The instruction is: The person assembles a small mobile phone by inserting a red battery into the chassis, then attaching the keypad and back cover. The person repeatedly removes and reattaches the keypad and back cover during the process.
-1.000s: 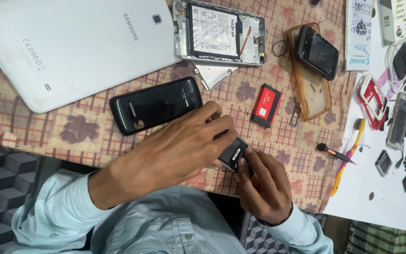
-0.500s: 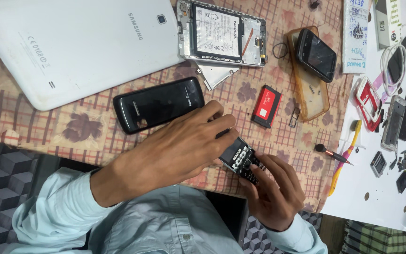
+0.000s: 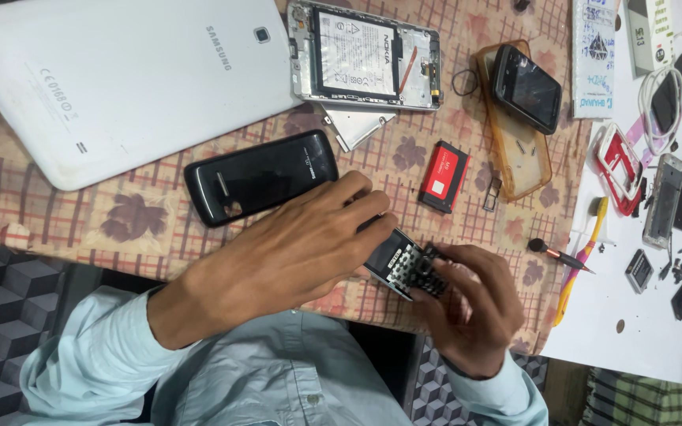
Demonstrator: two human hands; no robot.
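A small black keypad phone point(image 3: 402, 267) is held over the table's near edge, keypad side up, with a label strip showing. My left hand point(image 3: 294, 244) grips its upper end with curled fingers. My right hand point(image 3: 475, 308) holds the lower end, thumb on the keys. Just beyond my left hand, a black phone back cover point(image 3: 260, 177) lies on the patterned tablecloth point(image 3: 57, 217). A red battery point(image 3: 444, 176) lies to the right of it.
A white tablet point(image 3: 120, 79) lies face down at the far left. Next to it are an opened phone with its battery exposed point(image 3: 365, 55), a black phone on an orange case point(image 3: 524, 87), a small screwdriver point(image 3: 558, 254), and a white sheet point(image 3: 641, 315) strewn with small parts.
Both hands have turned the small phone, so its keypad and label now face up. They stay at the table's near edge.
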